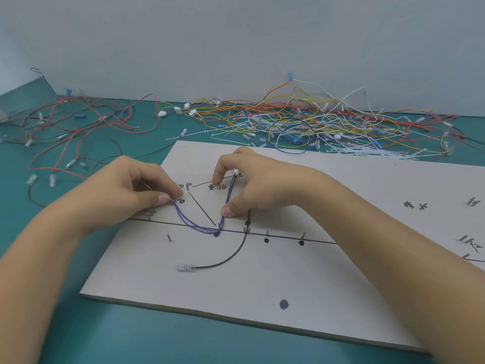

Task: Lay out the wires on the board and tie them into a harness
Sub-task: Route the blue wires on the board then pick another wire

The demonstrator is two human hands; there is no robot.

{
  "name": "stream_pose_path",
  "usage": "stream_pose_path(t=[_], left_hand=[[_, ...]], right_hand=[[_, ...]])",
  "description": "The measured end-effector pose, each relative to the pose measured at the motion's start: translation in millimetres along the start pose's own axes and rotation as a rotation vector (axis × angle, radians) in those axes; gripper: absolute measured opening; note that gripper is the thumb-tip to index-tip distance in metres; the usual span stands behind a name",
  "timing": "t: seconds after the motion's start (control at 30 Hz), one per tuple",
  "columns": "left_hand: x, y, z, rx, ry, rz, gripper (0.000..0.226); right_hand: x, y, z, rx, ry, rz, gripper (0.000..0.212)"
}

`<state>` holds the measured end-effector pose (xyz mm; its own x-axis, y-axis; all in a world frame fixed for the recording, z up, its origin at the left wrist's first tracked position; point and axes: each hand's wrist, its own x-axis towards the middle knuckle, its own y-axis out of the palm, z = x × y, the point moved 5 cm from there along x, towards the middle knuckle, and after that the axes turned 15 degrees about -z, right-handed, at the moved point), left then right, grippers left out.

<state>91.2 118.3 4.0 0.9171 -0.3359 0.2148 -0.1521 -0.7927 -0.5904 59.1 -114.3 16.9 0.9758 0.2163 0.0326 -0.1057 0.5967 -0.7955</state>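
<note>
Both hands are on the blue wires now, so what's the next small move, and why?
Probably press the left hand end of the blue wires down beside the pin it holds them at. They already bend around the lower pin and run up to the white connector under the right hand, so this end seems unseated.

Blue wires [202, 227] sag in a V between nails on the white board [236, 285], apparently untied.

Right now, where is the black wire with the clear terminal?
In the head view, the black wire lies on the white board, below both hands, curving down-left from a nail near the blue wires to its clear terminal.
</note>
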Motion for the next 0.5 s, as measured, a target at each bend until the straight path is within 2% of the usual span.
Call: stream_pose_path(t=[0.13, 0.3, 0.4, 0.5], left_hand=[[-2.8, -0.2, 5.9, -0.004, -0.022, -0.017, 0.051], [-3.9, -1.7, 4.9, -0.031, 0.013, -0.031, 0.044], [-4.9, -2.1, 0.3, -0.055, 0.055, -0.057, 0.032], [-3.3, -1.4, 0.5, 0.007, 0.088, -0.113, 0.035]], right_hand=[[0.3, 0.2, -0.3, 0.002, 0.000, 0.002, 0.046], [1.0, 0.6, -0.8, 0.006, -0.003, 0.002, 0.046], [1.5, 0.6, -1.4, 0.005, 0.000, 0.006, 0.046], [2.0, 0.8, -1.5, 0.001, 0.008, 0.008, 0.046]])
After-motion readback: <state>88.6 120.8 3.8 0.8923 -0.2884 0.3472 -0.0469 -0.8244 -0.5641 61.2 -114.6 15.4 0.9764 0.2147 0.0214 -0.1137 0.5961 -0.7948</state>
